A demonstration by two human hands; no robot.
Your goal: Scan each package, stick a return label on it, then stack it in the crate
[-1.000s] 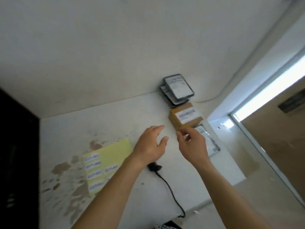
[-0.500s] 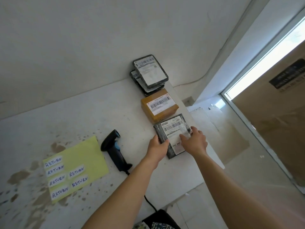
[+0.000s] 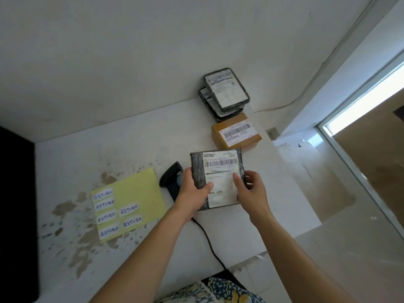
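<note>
Held up over the white table [image 3: 135,136] in both hands, left hand [image 3: 192,191] and right hand [image 3: 251,191] curled round opposite edges of the dark package [image 3: 218,171], barcode upward (probably for the scanner [image 3: 171,178] lying just beside it).

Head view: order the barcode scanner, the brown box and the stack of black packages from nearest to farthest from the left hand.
1. Barcode scanner, just left of the left hand.
2. Brown box, beyond it, up right.
3. Stack of black packages, farthest, at the wall.
</note>
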